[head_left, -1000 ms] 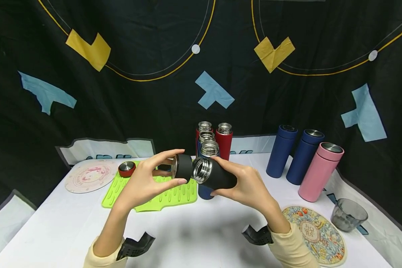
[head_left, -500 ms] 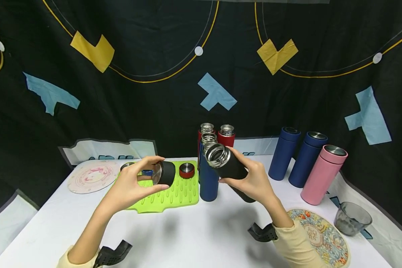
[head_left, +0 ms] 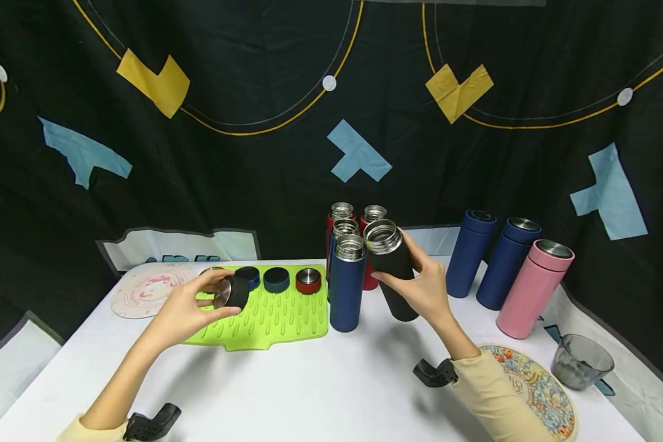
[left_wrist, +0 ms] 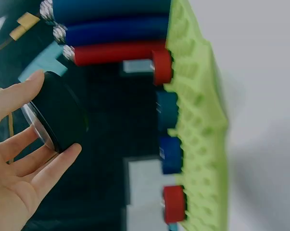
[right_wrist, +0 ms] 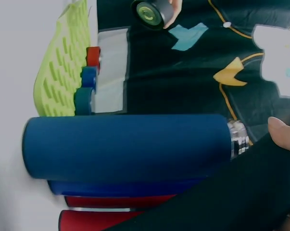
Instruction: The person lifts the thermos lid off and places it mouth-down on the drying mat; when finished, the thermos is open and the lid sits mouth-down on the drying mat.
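My left hand (head_left: 185, 313) holds a black bottle lid (head_left: 234, 293) by its rim, tipped on its side above the left part of a green silicone mat (head_left: 276, 316). Lids stand in a row on that mat: a red one (head_left: 308, 282), a dark blue one (head_left: 276, 280) and a blue one (head_left: 250, 275), plus another red lid (left_wrist: 174, 204) plain in the left wrist view. A lidless black bottle (head_left: 395, 267) is gripped near its top by my right hand (head_left: 424, 287). It tilts slightly, beside an uncapped blue bottle (head_left: 346, 291). Its base appears just above the table.
Behind the blue bottle stand more uncapped bottles, including a red one (head_left: 374, 213). Capped blue bottles (head_left: 469, 255) and a pink bottle (head_left: 535, 291) stand right. A patterned round mat (head_left: 549, 387) and grey cup (head_left: 581, 362) lie front right; a pale round mat (head_left: 138, 294) lies left.
The black lid and bottle have come apart. My left hand has carried the lid left over the green mat; my right hand has moved the bottle right and turned it more upright.
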{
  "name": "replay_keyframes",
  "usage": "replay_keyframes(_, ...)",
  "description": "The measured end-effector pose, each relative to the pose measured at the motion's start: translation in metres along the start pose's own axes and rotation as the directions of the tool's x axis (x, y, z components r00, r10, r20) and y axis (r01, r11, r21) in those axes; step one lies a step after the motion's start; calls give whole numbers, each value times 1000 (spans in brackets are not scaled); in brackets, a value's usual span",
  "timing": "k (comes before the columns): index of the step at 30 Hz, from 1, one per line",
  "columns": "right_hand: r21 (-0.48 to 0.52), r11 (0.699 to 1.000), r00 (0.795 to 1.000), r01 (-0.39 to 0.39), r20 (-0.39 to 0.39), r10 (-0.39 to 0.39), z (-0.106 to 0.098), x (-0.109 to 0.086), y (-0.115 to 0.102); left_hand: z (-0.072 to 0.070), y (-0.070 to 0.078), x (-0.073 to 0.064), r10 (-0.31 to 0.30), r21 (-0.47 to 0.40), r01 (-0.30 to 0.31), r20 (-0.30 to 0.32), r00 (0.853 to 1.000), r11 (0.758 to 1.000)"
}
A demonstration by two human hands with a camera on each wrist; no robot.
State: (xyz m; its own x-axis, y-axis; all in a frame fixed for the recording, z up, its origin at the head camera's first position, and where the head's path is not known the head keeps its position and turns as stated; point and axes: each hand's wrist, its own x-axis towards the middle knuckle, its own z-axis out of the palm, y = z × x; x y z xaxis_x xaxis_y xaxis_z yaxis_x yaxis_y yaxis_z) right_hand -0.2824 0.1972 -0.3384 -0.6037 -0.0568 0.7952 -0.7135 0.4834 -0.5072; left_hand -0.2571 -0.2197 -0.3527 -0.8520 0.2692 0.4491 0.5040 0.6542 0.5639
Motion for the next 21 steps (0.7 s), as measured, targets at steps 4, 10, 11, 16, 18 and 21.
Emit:
replay_keyframes(4, -20, 1000, 999, -18, -37, 18, 4, 2, 7, -1, -21, 0, -43, 38, 43, -7, 999, 998)
replay_keyframes(10, -30, 999, 995, -36, -97, 33, 12, 6, 17, -1, -54, -1, -153, 84, 153, -7, 988, 985)
replay_keyframes(11, -25, 999, 994, -42, -102, 39, 13, 7, 18, -1, -59, -1, -163, 92, 163, -2, 987, 982)
replay_keyframes(16, 34, 993, 989, -113, -95, 116, 19, 8, 28, -2, -81, -4, -184, 137, 183, 0, 983, 974)
replay_keyframes(18, 53, 988, 985, -145, -91, 149, 20, 7, 32, -3, -89, -6, -188, 151, 186, -2, 982, 971)
replay_keyframes(21, 69, 981, 978, -179, -95, 185, 23, 5, 37, -3, -98, -7, -190, 162, 187, 1, 982, 969)
